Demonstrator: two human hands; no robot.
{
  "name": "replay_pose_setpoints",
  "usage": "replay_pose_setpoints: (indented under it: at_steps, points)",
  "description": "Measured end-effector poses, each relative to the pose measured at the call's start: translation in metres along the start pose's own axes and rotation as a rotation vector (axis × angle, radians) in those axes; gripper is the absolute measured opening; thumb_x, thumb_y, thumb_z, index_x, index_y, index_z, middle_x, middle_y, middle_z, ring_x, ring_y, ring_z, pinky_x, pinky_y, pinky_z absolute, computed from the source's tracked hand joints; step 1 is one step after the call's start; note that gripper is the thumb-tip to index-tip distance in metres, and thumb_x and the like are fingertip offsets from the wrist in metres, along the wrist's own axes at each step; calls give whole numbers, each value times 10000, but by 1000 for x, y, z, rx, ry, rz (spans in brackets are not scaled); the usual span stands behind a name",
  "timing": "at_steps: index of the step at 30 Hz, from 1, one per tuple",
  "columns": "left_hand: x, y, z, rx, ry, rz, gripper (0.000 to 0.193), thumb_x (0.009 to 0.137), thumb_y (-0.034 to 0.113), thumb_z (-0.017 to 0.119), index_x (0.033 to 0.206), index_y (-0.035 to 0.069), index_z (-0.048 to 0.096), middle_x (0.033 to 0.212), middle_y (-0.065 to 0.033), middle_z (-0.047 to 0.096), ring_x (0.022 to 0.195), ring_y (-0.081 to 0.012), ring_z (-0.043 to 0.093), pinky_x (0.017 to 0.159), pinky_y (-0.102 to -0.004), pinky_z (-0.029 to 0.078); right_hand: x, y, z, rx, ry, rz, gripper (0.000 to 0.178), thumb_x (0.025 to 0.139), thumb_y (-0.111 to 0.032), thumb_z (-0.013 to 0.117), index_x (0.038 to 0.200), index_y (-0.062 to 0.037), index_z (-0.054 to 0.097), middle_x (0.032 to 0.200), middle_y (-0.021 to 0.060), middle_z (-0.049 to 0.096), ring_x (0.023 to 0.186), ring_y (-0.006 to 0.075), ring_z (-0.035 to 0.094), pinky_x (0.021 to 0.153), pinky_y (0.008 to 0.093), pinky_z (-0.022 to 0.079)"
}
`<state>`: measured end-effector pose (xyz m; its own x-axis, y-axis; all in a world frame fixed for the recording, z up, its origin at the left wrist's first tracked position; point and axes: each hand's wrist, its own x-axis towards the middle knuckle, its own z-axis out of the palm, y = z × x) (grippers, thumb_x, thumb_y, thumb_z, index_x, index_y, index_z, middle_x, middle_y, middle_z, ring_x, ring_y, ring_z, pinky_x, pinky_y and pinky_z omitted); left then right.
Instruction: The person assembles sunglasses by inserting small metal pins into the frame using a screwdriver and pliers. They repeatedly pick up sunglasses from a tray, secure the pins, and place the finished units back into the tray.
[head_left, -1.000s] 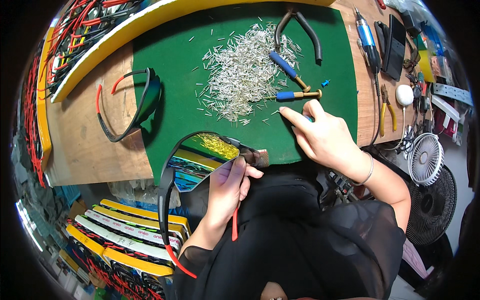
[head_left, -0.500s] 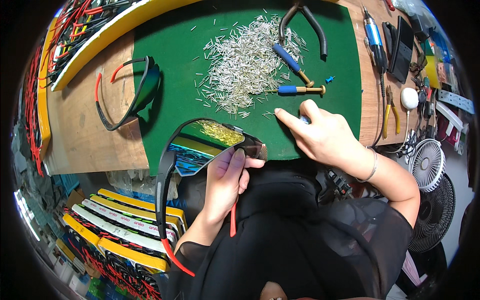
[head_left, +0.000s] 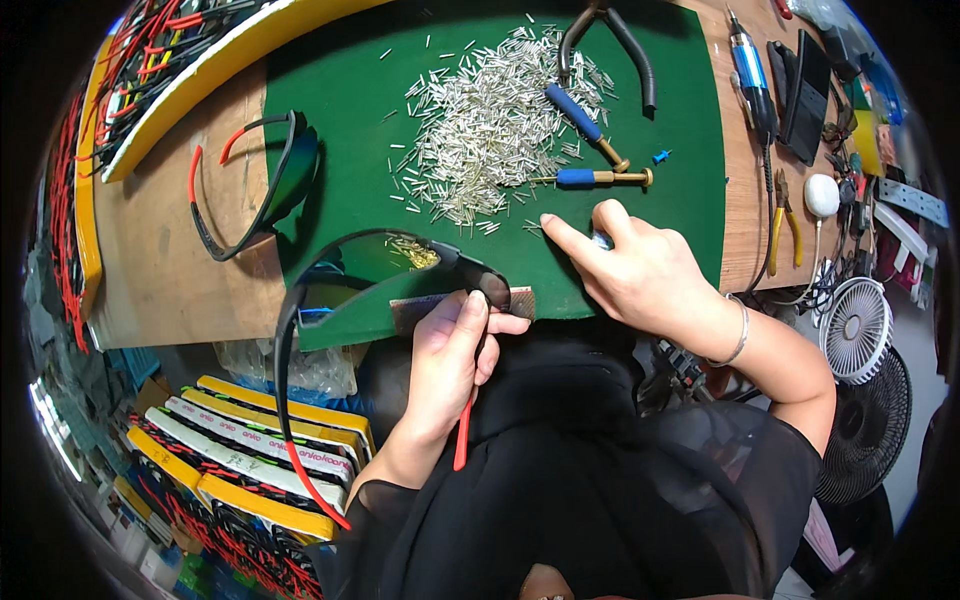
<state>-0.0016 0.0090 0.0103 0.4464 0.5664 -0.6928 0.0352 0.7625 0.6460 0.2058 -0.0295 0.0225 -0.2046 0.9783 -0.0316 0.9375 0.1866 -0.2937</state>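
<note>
My left hand (head_left: 450, 350) is closed on a pair of sport sunglasses (head_left: 335, 288), pinching them near one hinge. Their dark temples end in red tips, one hanging below my hand. My right hand (head_left: 640, 265) stretches its index finger to a few loose metal pins (head_left: 532, 226) on the green mat (head_left: 360, 120). Its other fingers curl round a small bluish thing, mostly hidden. Just beyond lies a heap of silver pins (head_left: 490, 130). Beside the heap are a blue-handled screwdriver (head_left: 600, 178) and another blue-handled screwdriver (head_left: 578, 115).
A second pair of sunglasses (head_left: 285, 190) stands at the left. Pliers with dark handles (head_left: 632, 60) lie at the far edge. On the right are yellow-handled pliers (head_left: 785, 225), a blue electric screwdriver (head_left: 748, 75) and a white fan (head_left: 855, 325). Yellow trays of sunglasses (head_left: 270, 500) stand lower left.
The sunglasses in my left hand have tilted and swung left, so the lens reflects less and a textured pad shows beneath. My right hand has shifted slightly left.
</note>
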Motion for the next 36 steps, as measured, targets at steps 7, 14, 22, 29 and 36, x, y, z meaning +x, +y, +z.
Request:
replay_pose_setpoints:
  at_steps: [7, 14, 22, 29, 36]
  points:
    - [2, -2, -1, -42, -29, 9, 328, 941, 294, 416, 953, -16, 522, 793, -117, 643, 389, -27, 343, 356, -152, 257, 2, -3, 1, -21, 1, 4, 403, 775, -118, 570, 1168, -200, 549, 777, 73, 449, 518, 162, 506, 437, 277, 444]
    - [2, -2, 0, -44, 9, -9, 304, 941, 298, 417, 906, 12, 513, 821, -124, 644, 396, -30, 348, 361, -155, 266, -18, -22, -23, 221, -33, 78, 481, 709, -32, 596, 1171, -154, 539, 762, 112, 421, 510, 212, 529, 441, 301, 455]
    - [2, -10, 15, 153, 99, 134, 235, 938, 183, 421, 763, 48, 501, 621, -1, 492, 419, -28, 379, 357, -160, 265, -30, -41, -8, -88, 23, -104, 343, 736, -160, 548, 1075, -192, 587, 710, 35, 413, 457, 110, 436, 379, 203, 389]
    - [2, -9, 21, 99, 113, 122, 262, 944, 202, 412, 737, 63, 491, 549, 21, 446, 409, -30, 367, 349, -164, 246, -28, -43, 0, -183, 59, -119, 319, 750, -165, 529, 1064, -170, 586, 714, 24, 421, 461, 87, 425, 359, 193, 374]
    - [2, -11, 14, 131, 85, 126, 255, 946, 203, 408, 768, 45, 500, 581, 0, 493, 413, -30, 373, 349, -165, 249, -24, -42, 3, -154, 93, -112, 321, 745, -156, 540, 1064, -146, 567, 674, 16, 440, 450, 85, 449, 366, 196, 389]
